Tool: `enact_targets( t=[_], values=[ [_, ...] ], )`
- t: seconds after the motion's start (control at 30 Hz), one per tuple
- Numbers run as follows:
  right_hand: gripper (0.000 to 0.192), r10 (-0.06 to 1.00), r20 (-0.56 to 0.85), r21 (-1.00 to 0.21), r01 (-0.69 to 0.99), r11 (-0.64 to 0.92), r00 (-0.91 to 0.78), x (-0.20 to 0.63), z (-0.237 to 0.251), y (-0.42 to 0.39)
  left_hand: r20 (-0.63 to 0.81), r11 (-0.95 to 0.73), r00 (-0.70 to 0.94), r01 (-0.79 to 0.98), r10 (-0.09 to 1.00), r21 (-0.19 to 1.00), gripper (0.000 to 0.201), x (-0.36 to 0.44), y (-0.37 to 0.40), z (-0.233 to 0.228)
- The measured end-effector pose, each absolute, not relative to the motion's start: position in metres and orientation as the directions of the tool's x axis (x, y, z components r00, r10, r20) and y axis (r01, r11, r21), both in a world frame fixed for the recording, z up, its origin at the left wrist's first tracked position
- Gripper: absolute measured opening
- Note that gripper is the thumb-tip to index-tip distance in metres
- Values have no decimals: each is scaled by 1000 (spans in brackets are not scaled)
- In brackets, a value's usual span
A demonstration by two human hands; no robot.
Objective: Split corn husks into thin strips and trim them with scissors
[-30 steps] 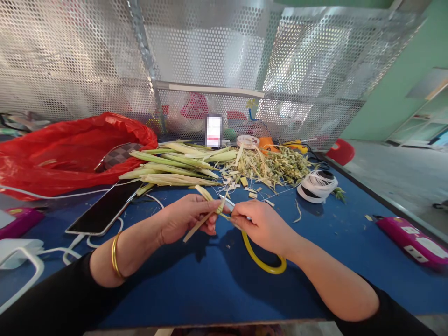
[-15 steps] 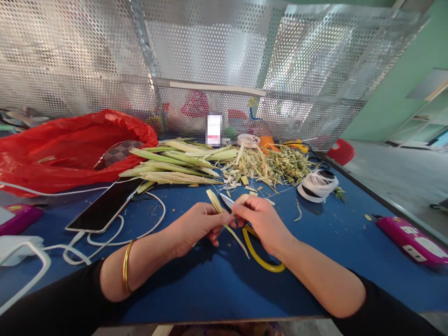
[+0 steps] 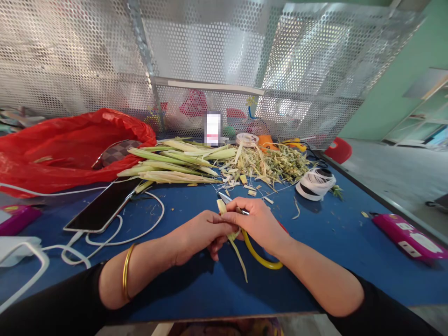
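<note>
Hands are now closing together over the table (image 3: 196, 294) centre. Compared with half a second ago, the left hand (image 3: 199, 233) and right hand (image 3: 255, 221) are touching, and the leaf strip (image 3: 235, 242) is hanging lower, its loose tail trailing down toward the table edge. Judgement: the strip is being folded or pulled through the fingers, not cut, at this instant.

Grip: left hand is pinching the strip's upper part, fingers curled shut on it. Right hand is closed around the scissors (image 3: 259, 254), yellow handle loop showing below the palm, blade tip poking out above; its fingertips are also pressing the strip.

Containers: the red bag (image 3: 59, 149) is lying open at far left; a checkered pouch is sitting at its mouth, other contents hidden. The stalks (image 3: 168, 163) and trimmings (image 3: 273, 165) are lying loose, not in any container.
</note>
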State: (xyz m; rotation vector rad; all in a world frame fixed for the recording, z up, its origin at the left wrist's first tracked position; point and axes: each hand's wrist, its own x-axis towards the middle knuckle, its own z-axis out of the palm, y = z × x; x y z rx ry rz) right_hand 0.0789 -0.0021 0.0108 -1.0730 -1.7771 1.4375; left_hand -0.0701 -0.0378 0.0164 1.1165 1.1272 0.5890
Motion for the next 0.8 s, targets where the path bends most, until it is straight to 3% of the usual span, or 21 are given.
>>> enact_targets(
  t=[0.13, 0.33, 0.6, 0.8],
  values=[
    [18, 907, -13, -990, 131, 47, -422, 75, 11, -5, -414, 391, 376, 141, 829, 910, 26, -71, -37, 16],
    [20, 932, 207, -918, 270, 290, -296, 73, 13, -8, -458, 398, 386, 227, 801, 889, 27, -72, -38, 21],
    [22, 886, 358, -868, 245, 432, -294, 73, 6, -11, -471, 398, 479, 251, 741, 882, 22, -73, -38, 23],
    [21, 871, 396, -853, 234, 466, -292, 71, 8, -10, -445, 376, 443, 237, 778, 896, 32, -69, -40, 19]
  ],
)
